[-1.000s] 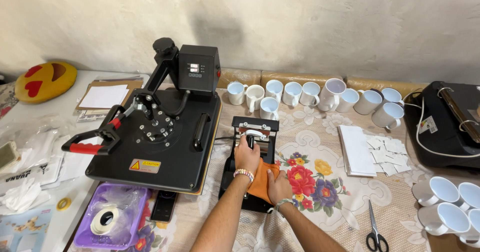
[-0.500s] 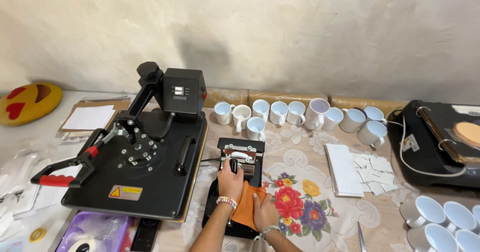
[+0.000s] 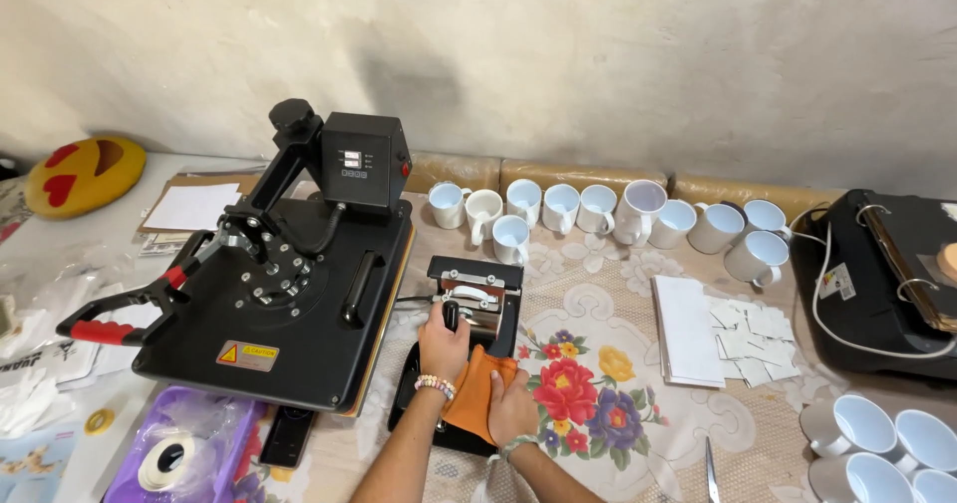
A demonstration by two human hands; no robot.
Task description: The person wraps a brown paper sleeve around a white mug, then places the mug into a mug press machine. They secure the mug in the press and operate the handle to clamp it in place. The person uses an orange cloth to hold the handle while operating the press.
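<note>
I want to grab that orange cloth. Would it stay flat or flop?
Probably flop: the orange cloth drapes in soft folds under the right hand. It looks thin, so likely light. It shouldn't roll or break.

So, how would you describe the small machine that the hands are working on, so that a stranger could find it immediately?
Start from the large flat heat press on the left of the table. Directly to its right, on the flowered tablecloth, stands a small black mug press. The left hand grips its black lever knob and the right hand presses an orange cloth at its front; no other machine is being touched.
</note>
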